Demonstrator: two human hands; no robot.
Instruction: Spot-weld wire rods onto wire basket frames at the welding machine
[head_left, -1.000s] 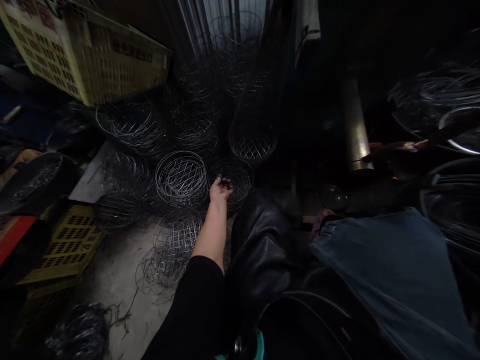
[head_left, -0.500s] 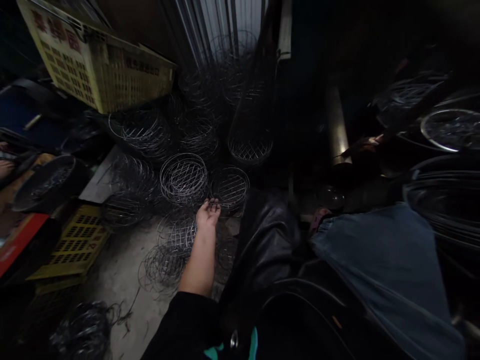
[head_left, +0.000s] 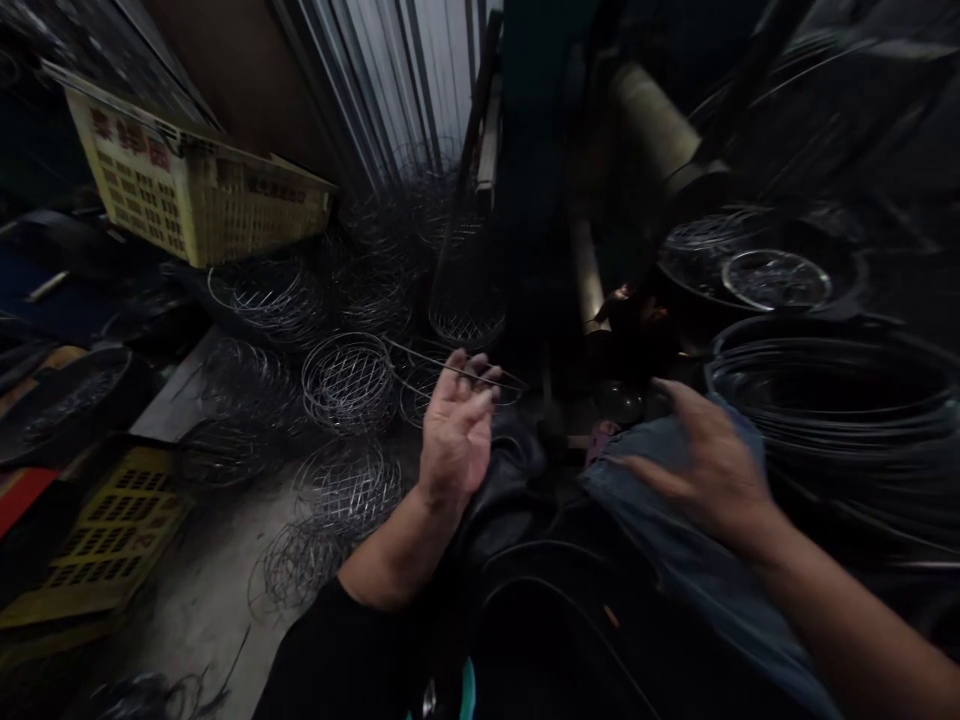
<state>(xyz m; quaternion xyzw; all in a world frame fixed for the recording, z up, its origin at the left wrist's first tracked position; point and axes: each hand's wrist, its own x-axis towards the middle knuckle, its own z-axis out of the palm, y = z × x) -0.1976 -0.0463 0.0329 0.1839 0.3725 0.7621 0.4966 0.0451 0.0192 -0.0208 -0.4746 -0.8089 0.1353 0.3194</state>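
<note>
My left hand (head_left: 459,435) is raised in front of me, its fingers pinched on a thin round wire rack (head_left: 417,353). This rack shows almost edge-on, so its inner wires are hard to make out. Just beyond that hand sits a stack of round wire racks (head_left: 349,382) with crossed bars. My right hand (head_left: 712,465) hangs over the blue denim leg (head_left: 645,470), thumb and fingers spread, with nothing in it.
More wire racks (head_left: 349,485) are piled on the floor at left. A yellow crate (head_left: 247,205) stands behind them; another yellow crate (head_left: 127,520) is lower left. On the right are a large wire coil (head_left: 832,420) and a metal ring (head_left: 776,280) in a dark basin.
My left hand has lifted from the stacked racks toward me and to the right, bringing a wire rack. My right hand has come into view. The camera has turned right.
</note>
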